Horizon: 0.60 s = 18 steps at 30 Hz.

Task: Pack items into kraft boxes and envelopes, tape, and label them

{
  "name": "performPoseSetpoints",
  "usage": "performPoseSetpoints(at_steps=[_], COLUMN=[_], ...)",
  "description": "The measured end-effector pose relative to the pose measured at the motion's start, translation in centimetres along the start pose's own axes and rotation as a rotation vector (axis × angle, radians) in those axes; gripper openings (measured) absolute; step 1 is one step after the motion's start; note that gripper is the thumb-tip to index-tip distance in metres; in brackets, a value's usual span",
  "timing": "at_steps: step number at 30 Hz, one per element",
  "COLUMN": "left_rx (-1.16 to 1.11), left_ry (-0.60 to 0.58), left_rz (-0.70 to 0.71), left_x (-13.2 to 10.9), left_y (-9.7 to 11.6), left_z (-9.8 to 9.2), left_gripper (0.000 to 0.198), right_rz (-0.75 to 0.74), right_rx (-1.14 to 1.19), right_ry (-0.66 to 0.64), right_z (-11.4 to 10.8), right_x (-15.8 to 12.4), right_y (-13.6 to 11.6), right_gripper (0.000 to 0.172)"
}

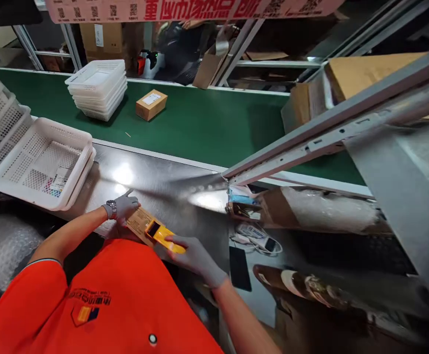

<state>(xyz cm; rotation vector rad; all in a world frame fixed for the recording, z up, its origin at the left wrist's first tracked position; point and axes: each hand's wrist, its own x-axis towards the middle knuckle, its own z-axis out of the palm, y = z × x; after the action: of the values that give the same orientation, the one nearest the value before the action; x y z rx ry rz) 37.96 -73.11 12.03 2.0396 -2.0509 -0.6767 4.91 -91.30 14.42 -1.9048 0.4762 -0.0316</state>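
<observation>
The right hand (196, 256) is holding a yellow handheld tool (164, 237) in curled fingers, over brown cardboard (137, 223). The left hand (126, 205) is gripping the cardboard's left end, near the worktop (159, 179)'s front edge. Flat shiny room is stretching back to a green belt (207, 132).

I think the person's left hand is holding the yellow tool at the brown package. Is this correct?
Not quite: the head view shows that it is the right hand holding the yellow tool at the brown package.
</observation>
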Motion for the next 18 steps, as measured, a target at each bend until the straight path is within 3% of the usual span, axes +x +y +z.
performPoseSetpoints(at_steps=[2,5,13,16,18], left_rx=[-0.021,0.023,0.093,0.008,-0.031], left_ry=[0.009,-0.013,-0.051,-0.024,0.005], left_rz=[-0.003,-0.012,0.065,0.078,0.088], left_x=[0.0,0.4,4.6,4.8,4.6], left_y=[-0.2,0.7,7.6,7.7,7.2], left_z=[-0.2,0.1,4.0,4.2,4.2], left_gripper=[0.063,0.066,0.092,0.092,0.092], right_rz=[0.05,0.091,0.082,0.077,0.115], right_rx=[-0.001,0.007,0.061,0.02,-0.08], right_ry=[0.008,0.033,0.059,0.079,0.013], right_z=[-1.8,-2.8,-1.8,-2.9,-4.3], right_x=[-2.1,-3.6,-3.5,-5.1,-6.5], right_y=[0.5,0.7,0.9,1.9,2.7], right_gripper=[0.037,0.038,0.034,0.038,0.042])
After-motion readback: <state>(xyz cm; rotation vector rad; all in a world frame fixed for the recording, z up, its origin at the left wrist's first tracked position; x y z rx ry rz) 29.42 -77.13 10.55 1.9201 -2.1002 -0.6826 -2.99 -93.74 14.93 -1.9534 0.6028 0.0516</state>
